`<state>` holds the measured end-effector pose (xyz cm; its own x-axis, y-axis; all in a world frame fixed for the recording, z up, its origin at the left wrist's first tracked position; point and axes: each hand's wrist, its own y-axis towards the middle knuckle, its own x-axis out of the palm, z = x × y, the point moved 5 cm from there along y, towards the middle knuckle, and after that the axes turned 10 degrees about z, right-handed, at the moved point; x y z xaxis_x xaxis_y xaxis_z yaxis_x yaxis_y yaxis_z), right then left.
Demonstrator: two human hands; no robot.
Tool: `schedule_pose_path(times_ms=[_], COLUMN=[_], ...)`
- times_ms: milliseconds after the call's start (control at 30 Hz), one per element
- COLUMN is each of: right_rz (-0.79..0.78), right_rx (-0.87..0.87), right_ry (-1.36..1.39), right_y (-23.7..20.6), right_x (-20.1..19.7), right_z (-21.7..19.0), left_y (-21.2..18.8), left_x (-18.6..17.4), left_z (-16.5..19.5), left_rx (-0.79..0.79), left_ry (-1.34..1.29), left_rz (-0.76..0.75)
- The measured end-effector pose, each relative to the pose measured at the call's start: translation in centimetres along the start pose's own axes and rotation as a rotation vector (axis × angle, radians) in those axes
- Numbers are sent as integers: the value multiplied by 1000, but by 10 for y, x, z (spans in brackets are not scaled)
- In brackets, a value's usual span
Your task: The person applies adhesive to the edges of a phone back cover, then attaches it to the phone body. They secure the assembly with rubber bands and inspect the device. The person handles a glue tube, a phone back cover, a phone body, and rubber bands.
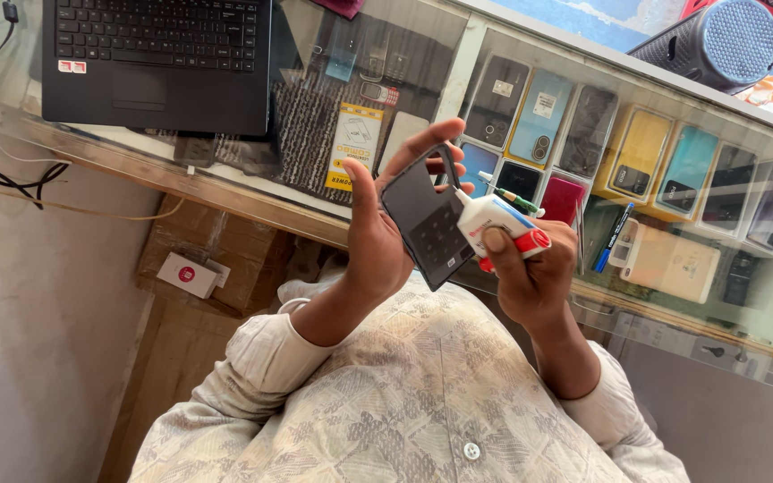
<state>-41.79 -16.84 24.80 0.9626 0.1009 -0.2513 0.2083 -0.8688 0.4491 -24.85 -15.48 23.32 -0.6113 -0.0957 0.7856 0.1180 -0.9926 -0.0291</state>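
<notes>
Left hand (378, 237) gripping dark phone panel (424, 228), right hand (530, 273) white glue bottle (494, 219)

There are two hands: one left hand (378, 237) and one right hand (530, 268). There is one dark phone panel (427, 228) and one white glue bottle (498, 224) with a red cap, both in the middle of the frame. One black laptop (158, 63) sits at the upper left on the one glass table (225, 179). Two pens lie on the glass: one green pen (512, 195) and one blue pen (613, 237). One black round speaker (717, 40) is at the upper right. One small white box (188, 275) sits at the lower left. Under the glass lie many phone boxes, too many to count well.
</notes>
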Motion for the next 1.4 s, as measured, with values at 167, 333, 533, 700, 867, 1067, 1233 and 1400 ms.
schedule_pose_path(times_ms=[167,333,533,700,867,1067,1233,1400], right_rz=[-40,-45,-25,-34,-42,-56,-68,-58], right_rx=[-86,-123,-191,-154,-176,-170,-166,-177], right_ry=[-26,-80,-106,-102,-100,-108,-93,-77], right_y=[17,24,23,23,23,21,19,18], right_x=[13,18,19,19,20,21,21,22], right_z=[-20,-24,-26,-25,-26,-26,-27,-28], left_y=[-3,-4,-4,-5,-4,-5,-7,-8], left_x=[2,5,6,7,7,6,5,5], left_z=[-2,-4,-3,-4,-5,-4,-3,-3], left_rx=[-21,-36,-23,-26,-32,-14,-5,0], left_ry=[17,-10,-7,-14,-3,19,23,29], left_rz=[-50,-96,-102,-109,-99,-106,-105,-98])
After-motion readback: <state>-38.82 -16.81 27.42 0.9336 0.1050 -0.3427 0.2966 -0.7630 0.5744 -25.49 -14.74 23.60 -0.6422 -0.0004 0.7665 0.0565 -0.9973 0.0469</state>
